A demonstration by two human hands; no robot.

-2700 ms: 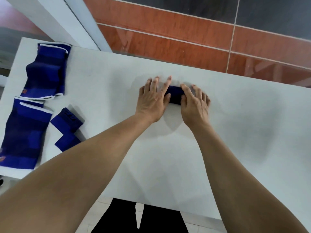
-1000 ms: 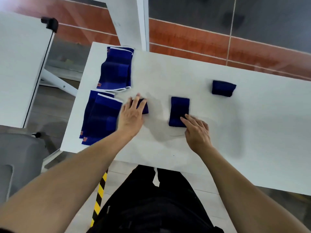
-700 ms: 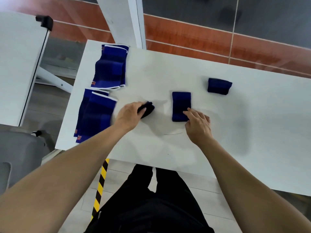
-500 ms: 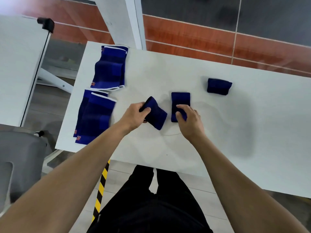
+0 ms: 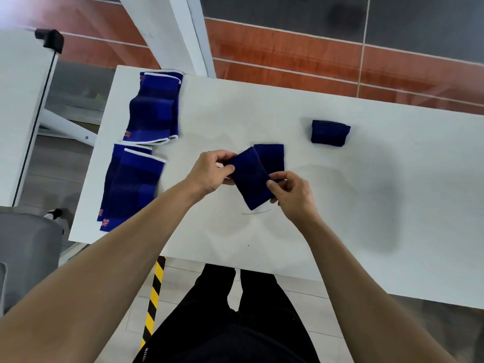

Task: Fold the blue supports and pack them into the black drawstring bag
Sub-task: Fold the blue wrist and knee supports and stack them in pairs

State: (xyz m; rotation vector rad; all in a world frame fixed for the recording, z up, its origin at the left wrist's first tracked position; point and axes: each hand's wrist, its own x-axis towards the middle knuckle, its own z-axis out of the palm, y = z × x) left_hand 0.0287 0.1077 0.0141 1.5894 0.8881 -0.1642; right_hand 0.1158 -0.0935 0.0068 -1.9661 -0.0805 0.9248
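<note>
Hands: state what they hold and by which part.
Both grip one small blue support, lifted off the table: left hand pinches its far left corner, right hand its right edge.

three small blue supports point(image 5: 250, 179), four long supports point(image 5: 153, 108), two hands point(image 5: 209, 170)

Bright, even light fills the scene, and the white table point(image 5: 340, 205) carries soft grey shadows. Glare washes the top left corner. Straight edges bow toward the borders, with slight overall softness.
</note>
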